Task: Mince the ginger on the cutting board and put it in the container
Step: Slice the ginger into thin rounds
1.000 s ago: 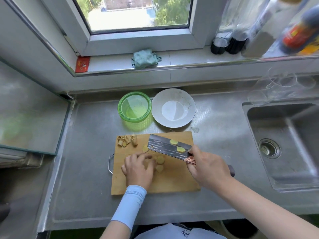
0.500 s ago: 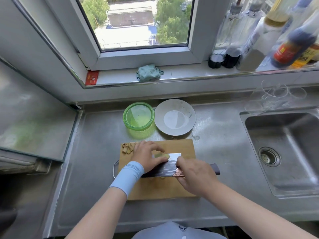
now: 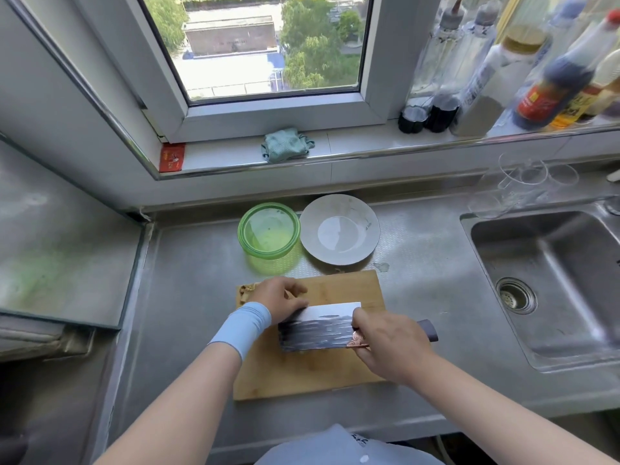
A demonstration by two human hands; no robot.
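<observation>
Chopping underway, with cleaver (image 3: 318,327) sitting on board (image 3: 302,374) and ginger lying hidden beneath blade and left hand (image 3: 281,300).
Handle: right hand (image 3: 389,344) wrapping it; left curling against blade, hold unclear. Ginger likely firm, fibrous, skidding when wet — needs pinning under clawed hand.

A: The cutting board (image 3: 302,374) is pale wood, matt, with a fine grain. And the cleaver (image 3: 318,328)?
B: Metal. It's dark and mottled on the flat, bright and polished along one edge. The countertop (image 3: 194,280) and sink (image 3: 570,280) are dull steel.
A: The green container (image 3: 268,255)?
B: Translucent, glossy plastic. The white plate (image 3: 339,229) is glazed and shiny, and the wrist sleeve (image 3: 243,327) is soft cloth.
</observation>
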